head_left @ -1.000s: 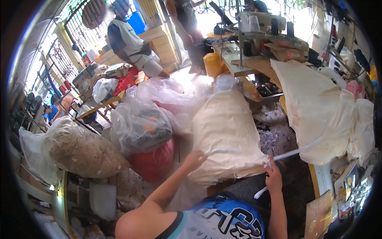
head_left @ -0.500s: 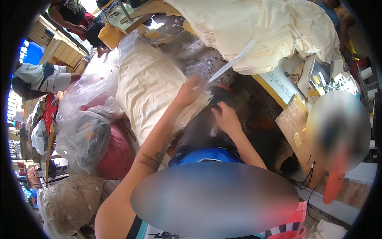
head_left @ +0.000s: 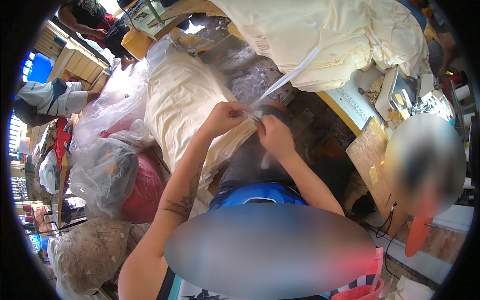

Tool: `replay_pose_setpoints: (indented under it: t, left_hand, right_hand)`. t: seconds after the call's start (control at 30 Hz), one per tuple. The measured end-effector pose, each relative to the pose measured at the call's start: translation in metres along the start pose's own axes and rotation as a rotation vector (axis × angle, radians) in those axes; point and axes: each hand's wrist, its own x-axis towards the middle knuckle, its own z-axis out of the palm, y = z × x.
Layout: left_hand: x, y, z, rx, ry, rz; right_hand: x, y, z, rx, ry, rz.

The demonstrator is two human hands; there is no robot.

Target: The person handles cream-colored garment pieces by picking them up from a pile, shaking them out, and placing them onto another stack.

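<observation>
Hands (head_left: pixel 250 127) pinch white strip (head_left: pixel 292 75) beside cream bundle (head_left: pixel 185 105)

Our one head view, looking down

We look steeply down and close on the left hand (head_left: pixel 224 117) and right hand (head_left: pixel 274 136), forearms entering from below; the fisheye bends the table (head_left: pixel 350 107) edge.

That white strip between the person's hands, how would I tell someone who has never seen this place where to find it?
Start at the big heap of cream cloth on the worktable at the top. A narrow white strip slants down from it to where the left hand and right hand meet. Unlike the broad folded cloth and the clear plastic bags at the left, it is thin, flat and ribbon-like.
</observation>
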Motion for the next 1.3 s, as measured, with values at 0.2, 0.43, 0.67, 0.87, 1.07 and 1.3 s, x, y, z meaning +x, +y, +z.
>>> replay_pose_setpoints:
  t: [0.2,0.43,0.67,0.87,1.07,1.3]
  left_hand:
    - [-0.007,0.014,-0.012,0.006,-0.062,0.001]
    - [-0.003,0.014,-0.006,0.075,-0.113,0.066]
    - [-0.003,-0.008,-0.004,0.217,-0.085,0.124]
    - [-0.028,0.034,0.019,0.163,0.101,0.310]
    - [-0.060,0.052,0.038,0.040,0.095,0.261]
    - [-0.052,0.043,0.036,-0.097,0.239,0.156]
  right_hand:
    - [0.012,-0.012,0.010,-0.067,-0.002,-0.160]
    - [0.014,-0.002,0.013,-0.170,-0.035,-0.266]
    - [-0.006,0.004,0.007,-0.090,-0.008,-0.176]
    - [0.020,-0.008,-0.032,1.217,0.083,0.731]
    - [0.043,-0.018,-0.068,1.190,0.165,0.543]
    - [-0.002,-0.049,-0.057,0.593,0.101,0.302]
